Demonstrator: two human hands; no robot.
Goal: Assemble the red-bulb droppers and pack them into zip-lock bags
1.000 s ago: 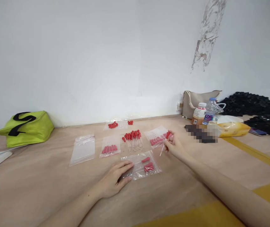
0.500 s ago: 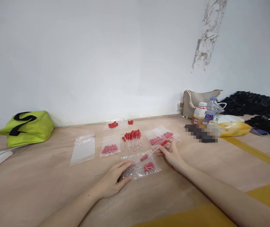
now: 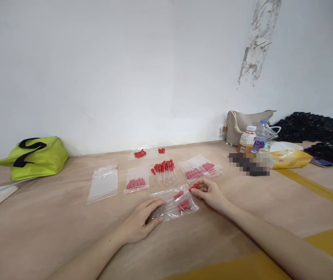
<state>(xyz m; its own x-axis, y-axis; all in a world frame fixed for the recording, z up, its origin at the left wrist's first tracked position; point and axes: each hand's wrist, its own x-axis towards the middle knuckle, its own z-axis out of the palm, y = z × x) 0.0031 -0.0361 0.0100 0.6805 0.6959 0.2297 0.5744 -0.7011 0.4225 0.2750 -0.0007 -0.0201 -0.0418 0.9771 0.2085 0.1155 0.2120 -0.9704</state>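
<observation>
A clear zip bag (image 3: pixel 169 214) lies flat in front of me with several red-bulbed droppers (image 3: pixel 183 204) inside. Across its left end rests my left hand (image 3: pixel 141 219), fingers stretched out over the plastic and thumb apart at the lower corner. My right hand (image 3: pixel 209 193) pinches a dropper (image 3: pixel 193 187) by its red bulb at the bag's right end, where the tube points into the bag mouth. Beyond the bag, loose droppers (image 3: pixel 165 171) lie in a row. Filled bags sit either side of them, one on the left (image 3: pixel 136 181) and others on the right (image 3: pixel 200 168).
Flat unfilled bags (image 3: pixel 104 184) lie to the left. Further back is another bag with red bulbs (image 3: pixel 140 153). A green pouch (image 3: pixel 38 159) stands at far left; bottles (image 3: pixel 246 140), a tissue pack (image 3: pixel 290 157) and black parts (image 3: pixel 306 126) are at right.
My right hand has moved left and slightly down, bringing its dropper's tube into the bag's right end. My left hand stays on the bag.
</observation>
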